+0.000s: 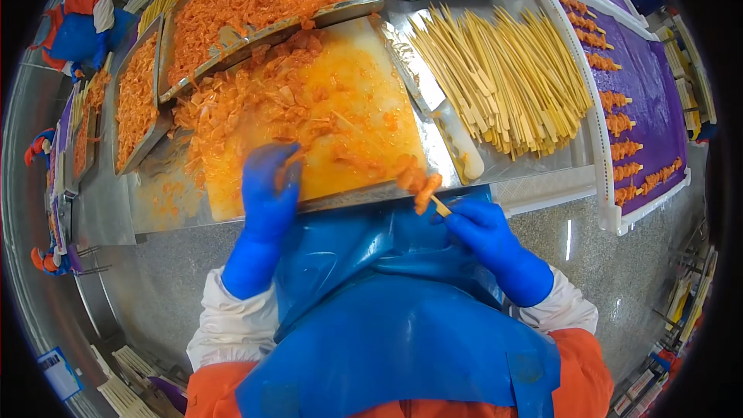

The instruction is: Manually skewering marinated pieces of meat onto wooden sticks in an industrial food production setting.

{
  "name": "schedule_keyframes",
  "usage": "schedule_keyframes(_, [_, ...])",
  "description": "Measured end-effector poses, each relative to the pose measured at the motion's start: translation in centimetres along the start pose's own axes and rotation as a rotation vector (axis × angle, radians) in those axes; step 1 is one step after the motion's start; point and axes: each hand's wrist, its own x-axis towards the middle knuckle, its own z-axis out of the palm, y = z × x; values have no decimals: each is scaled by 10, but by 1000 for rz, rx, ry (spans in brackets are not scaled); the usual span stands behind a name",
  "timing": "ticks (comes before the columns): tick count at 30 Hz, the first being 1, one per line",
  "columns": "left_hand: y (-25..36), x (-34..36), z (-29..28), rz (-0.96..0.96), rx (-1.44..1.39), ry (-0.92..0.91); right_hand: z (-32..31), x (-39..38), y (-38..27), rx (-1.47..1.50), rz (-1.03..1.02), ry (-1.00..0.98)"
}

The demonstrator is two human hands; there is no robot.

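Head view, just below centre: a blue-gloved right hand [481,226] pinches a flat, pale wooden skewer [442,207] bearing glossy orange meat chunks [419,183], the blue-gloved left hand [271,183] half-curled, its hold unclear; threading seems underway, probably calling for another piece.

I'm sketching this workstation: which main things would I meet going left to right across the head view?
Narrow metal tray of orange meat pieces → left gloved hand → skewer threaded with meat → right gloved hand → purple-lined white tray.
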Motion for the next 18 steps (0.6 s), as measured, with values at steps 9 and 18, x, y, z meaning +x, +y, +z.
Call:
schedule_keyframes(9, [94, -2, 36, -670, -1504, 49, 77, 44, -7, -233, -471, 110])
schedule_keyframes(18, [71, -6, 40, -681, -1762, 163, 89, 46, -13, -208, -393, 17])
